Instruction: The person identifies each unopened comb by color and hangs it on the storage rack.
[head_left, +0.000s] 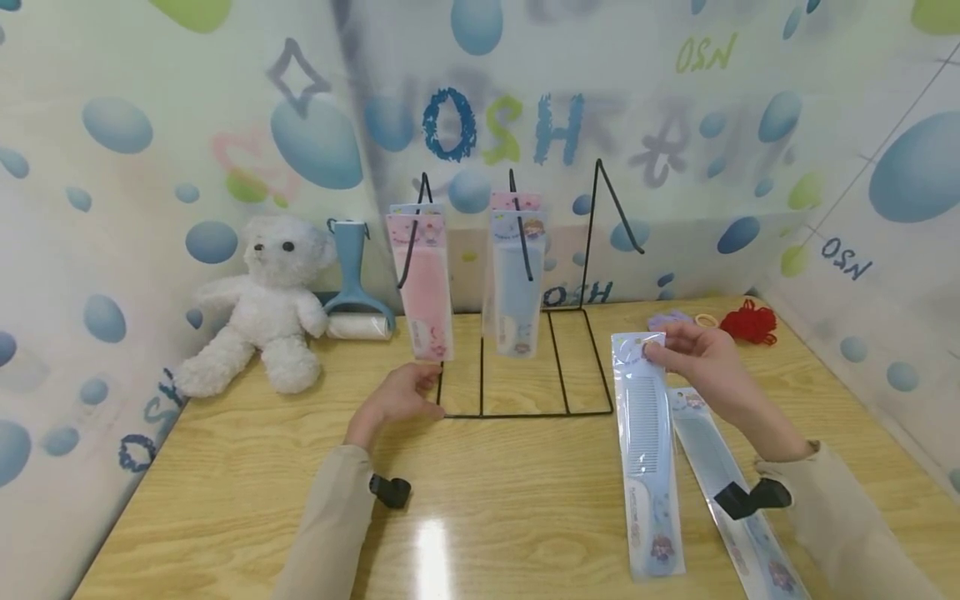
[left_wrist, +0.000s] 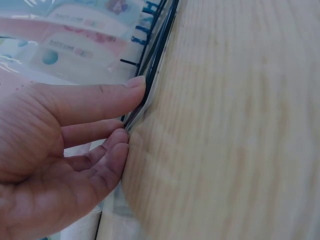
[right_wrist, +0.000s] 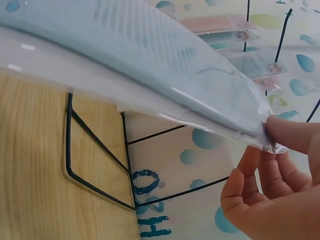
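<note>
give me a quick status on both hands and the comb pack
Right hand pinches top of blue comb pack, lower end on table. Left hand rests on wire rack base. Rightmost hook is bare.

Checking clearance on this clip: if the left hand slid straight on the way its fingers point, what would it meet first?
The left hand already has its fingertips against the black wire rack's base. Going on, it would push that wire; depth past it is unclear.
</note>
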